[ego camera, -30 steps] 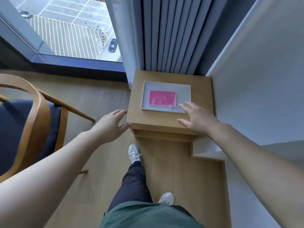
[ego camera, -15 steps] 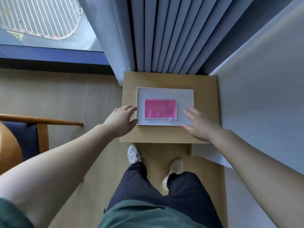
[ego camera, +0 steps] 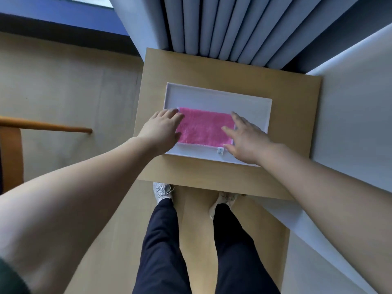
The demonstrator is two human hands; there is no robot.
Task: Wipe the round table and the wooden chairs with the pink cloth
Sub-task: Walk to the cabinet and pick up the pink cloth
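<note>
The pink cloth [ego camera: 203,128] lies folded flat in a shallow white tray [ego camera: 216,96] on a small square wooden side table [ego camera: 292,115]. My left hand [ego camera: 161,130] rests over the cloth's left edge with fingers spread. My right hand [ego camera: 248,139] lies over the cloth's right edge, fingers apart, beside its small white label [ego camera: 220,150]. Neither hand has closed on the cloth. A wooden chair [ego camera: 44,126] shows only an armrest and part of its frame at the far left. The round table is not in view.
Grey curtains [ego camera: 222,26] hang right behind the side table. A white wall [ego camera: 356,102] runs along the right. A window sill [ego camera: 53,20] is at the top left. My legs and white shoes stand on the wooden floor [ego camera: 70,85] below the table.
I stepped closer to the side table and the view tilted down. Both hands moved forward from the tray's edges onto the two ends of the pink cloth.
</note>
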